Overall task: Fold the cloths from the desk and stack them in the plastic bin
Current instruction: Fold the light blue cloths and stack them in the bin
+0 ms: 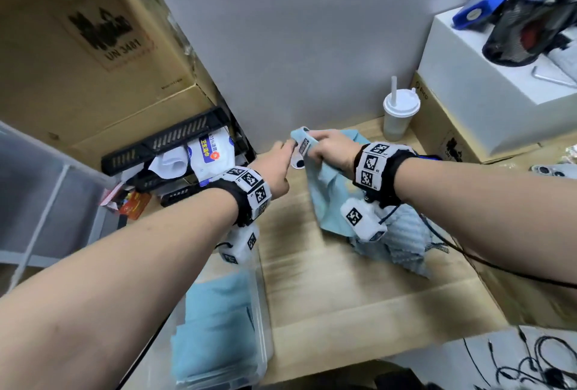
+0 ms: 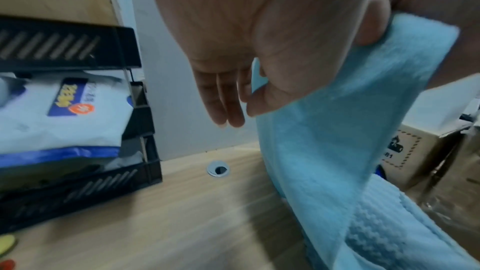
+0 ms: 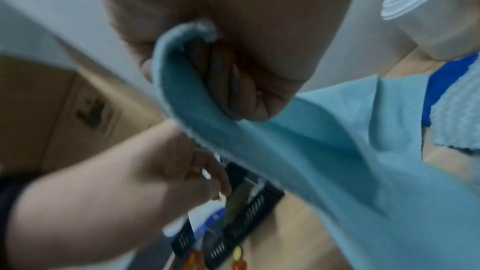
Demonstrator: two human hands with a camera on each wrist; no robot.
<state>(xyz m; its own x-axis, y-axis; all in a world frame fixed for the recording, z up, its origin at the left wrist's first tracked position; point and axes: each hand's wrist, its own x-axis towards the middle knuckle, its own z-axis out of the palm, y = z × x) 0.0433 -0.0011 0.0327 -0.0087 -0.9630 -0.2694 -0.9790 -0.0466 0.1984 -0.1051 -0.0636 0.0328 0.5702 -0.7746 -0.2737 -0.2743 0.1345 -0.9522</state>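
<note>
A light blue cloth hangs above the wooden desk. My right hand grips its upper edge, fingers curled round the hem. My left hand is right beside it and pinches the same edge, the cloth passing between thumb and fingers. More blue cloths lie crumpled under my right wrist. The clear plastic bin stands at the desk's left front, with folded blue cloths in it.
A white lidded cup with a straw stands by the wall behind the cloths. A black tray rack holding a wipes packet sits at the left. Cardboard boxes stand at the right, cables near the front.
</note>
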